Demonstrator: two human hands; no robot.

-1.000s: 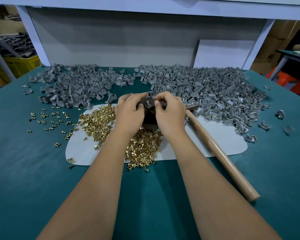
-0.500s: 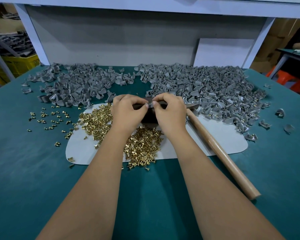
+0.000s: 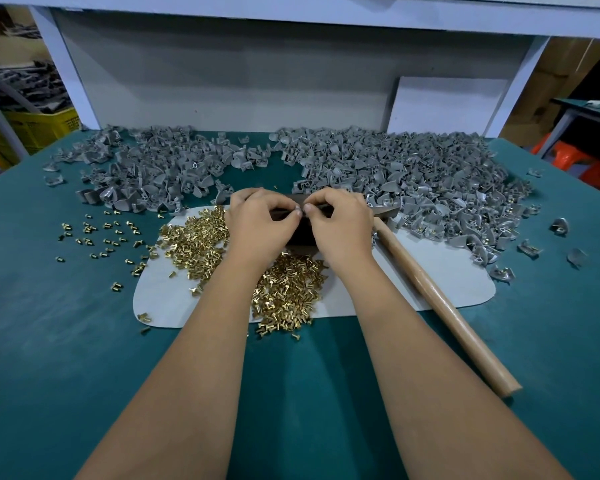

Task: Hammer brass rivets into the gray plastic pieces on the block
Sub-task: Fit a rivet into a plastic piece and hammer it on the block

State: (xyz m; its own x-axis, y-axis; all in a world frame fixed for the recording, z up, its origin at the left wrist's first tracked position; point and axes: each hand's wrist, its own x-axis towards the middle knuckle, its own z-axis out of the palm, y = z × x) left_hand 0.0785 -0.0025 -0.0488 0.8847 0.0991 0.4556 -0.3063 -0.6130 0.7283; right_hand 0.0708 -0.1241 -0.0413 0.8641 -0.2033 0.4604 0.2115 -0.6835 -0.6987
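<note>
A teal felt-covered table [image 3: 66, 358] stands under a white shelf frame [image 3: 291, 15], with a pale grey mat [image 3: 440, 271] laid on it. A yellow plastic crate [image 3: 32, 126] of dark scrap sits beyond, at the left. Over the dark block [image 3: 300, 233], the left hand [image 3: 257, 223] and right hand [image 3: 340, 226] meet fingertip to fingertip, pinching something too small to tell. Heaped brass rivets [image 3: 284, 292] lie just below the block, with gray plastic pieces [image 3: 413, 174] behind. The wooden-handled hammer [image 3: 440, 303] lies untouched.
</note>
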